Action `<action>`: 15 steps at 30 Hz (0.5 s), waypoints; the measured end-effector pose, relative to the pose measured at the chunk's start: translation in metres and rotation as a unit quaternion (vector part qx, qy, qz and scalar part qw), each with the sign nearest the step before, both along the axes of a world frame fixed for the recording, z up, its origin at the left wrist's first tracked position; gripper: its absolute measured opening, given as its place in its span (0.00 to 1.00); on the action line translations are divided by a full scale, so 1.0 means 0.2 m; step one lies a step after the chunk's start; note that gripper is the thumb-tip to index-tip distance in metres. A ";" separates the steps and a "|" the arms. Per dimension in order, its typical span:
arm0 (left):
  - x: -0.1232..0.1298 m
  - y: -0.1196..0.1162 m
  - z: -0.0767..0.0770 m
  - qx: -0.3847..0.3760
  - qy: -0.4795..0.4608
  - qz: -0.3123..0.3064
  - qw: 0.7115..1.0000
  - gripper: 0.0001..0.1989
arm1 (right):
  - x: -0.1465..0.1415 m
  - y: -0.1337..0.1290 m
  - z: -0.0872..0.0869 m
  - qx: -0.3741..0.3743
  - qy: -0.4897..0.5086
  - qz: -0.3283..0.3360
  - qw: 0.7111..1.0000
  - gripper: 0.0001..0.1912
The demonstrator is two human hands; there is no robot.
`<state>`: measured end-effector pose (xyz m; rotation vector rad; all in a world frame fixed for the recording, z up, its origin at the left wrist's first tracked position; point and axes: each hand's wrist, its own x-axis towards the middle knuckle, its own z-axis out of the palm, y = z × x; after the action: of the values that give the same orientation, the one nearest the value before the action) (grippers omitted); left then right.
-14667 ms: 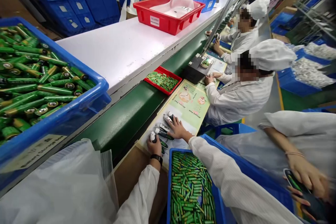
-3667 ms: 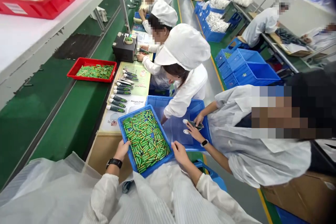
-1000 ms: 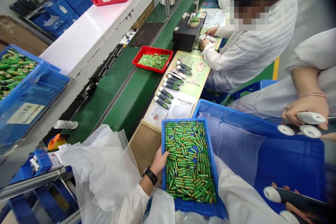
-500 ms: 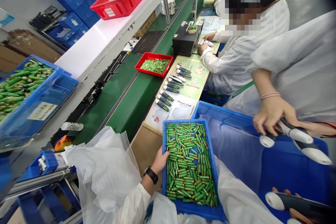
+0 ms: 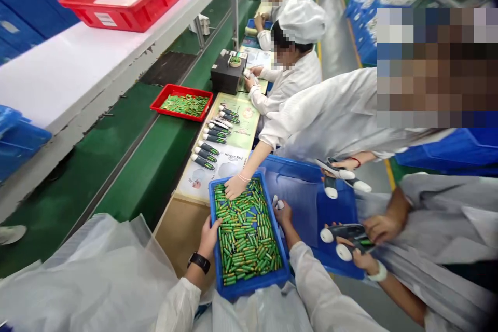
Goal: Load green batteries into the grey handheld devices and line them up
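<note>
A blue plastic tray (image 5: 229,290) full of small green batteries (image 5: 249,233) rests tilted at my lap. My left hand (image 5: 210,238), with a black watch at the wrist, grips the tray's left rim, thumb on top. Beside the right rim, my right hand (image 5: 283,212) is curled closed around a small white-and-dark object (image 5: 277,202); its lower part is hidden. A co-worker's hand (image 5: 235,187) with a pale wristband reaches into the batteries at the tray's far end. That person's other hand holds several dark devices with white ends (image 5: 330,187).
A large blue bin (image 5: 295,192) stands right of the tray. Another person's hands hold dark devices (image 5: 342,233) over it. Several devices (image 5: 206,151) lie on the bench mats, near a red tray of batteries (image 5: 182,119) on the green conveyor (image 5: 143,150). White plastic bags (image 5: 89,270) lie at left.
My view has swung right. The co-worker's hand has moved from above the bin into the battery tray. My right hand has come into sight beside the tray.
</note>
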<state>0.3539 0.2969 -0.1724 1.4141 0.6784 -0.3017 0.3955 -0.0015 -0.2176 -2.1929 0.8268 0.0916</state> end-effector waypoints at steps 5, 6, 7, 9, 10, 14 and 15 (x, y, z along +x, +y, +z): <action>-0.03 0.07 0.03 0.020 -0.061 0.004 0.998 0.29 | -0.13 -0.09 0.18 -0.075 -0.113 -0.020 0.991 0.27; -0.04 0.08 0.04 0.087 -0.083 0.032 0.992 0.29 | -0.15 -0.08 0.25 -0.098 -0.162 -0.004 0.982 0.25; -0.05 0.10 0.06 0.166 -0.109 0.064 0.978 0.29 | -0.18 -0.06 0.32 -0.123 -0.211 0.018 0.969 0.22; -0.08 0.09 0.15 0.288 -0.164 0.094 0.939 0.27 | -0.24 -0.02 0.50 -0.163 -0.297 0.063 0.939 0.19; -0.10 0.06 0.22 0.303 -0.186 0.076 0.931 0.25 | -0.26 0.01 0.59 -0.176 -0.336 0.083 0.922 0.19; -0.14 -0.18 0.58 0.034 -0.104 -0.110 0.988 0.23 | -0.35 0.13 0.92 -0.165 -0.475 0.191 0.843 0.28; -0.14 -0.26 0.66 -0.091 -0.029 -0.137 0.986 0.25 | -0.37 0.17 0.97 -0.143 -0.505 0.231 0.820 0.30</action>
<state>0.3264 0.2450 -0.0403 1.3356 0.3960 -0.5236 0.3217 0.0325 -0.0235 -2.2132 -0.3185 -0.9390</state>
